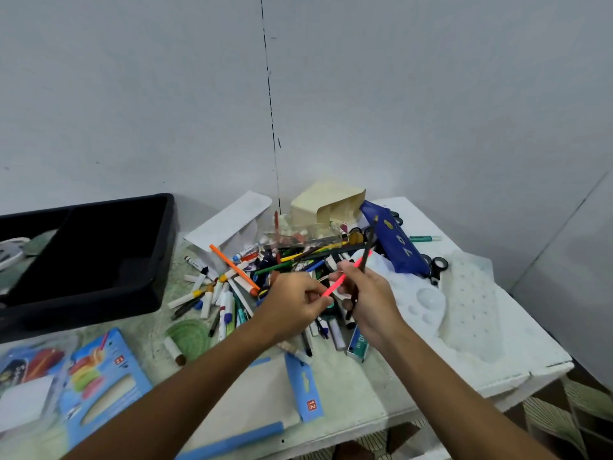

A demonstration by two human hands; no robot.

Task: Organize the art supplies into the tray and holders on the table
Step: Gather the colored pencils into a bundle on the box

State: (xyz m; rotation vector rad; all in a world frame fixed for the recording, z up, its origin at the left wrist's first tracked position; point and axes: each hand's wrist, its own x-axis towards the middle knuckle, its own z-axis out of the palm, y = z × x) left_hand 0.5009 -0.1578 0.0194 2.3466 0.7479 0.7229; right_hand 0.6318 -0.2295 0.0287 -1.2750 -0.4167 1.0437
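A heap of markers, pens and pencils lies in the middle of the table. Above it my left hand pinches the lower end of a pink pencil. My right hand grips a dark pencil that points up and away, and its fingers also touch the pink pencil. The black tray stands at the left. A white holder and a cream holder lie tipped over behind the heap.
A blue pencil case and black scissors lie at the back right beside a white paint palette. Blue crayon boxes and a blue card sleeve sit near the front edge. A green protractor lies nearby.
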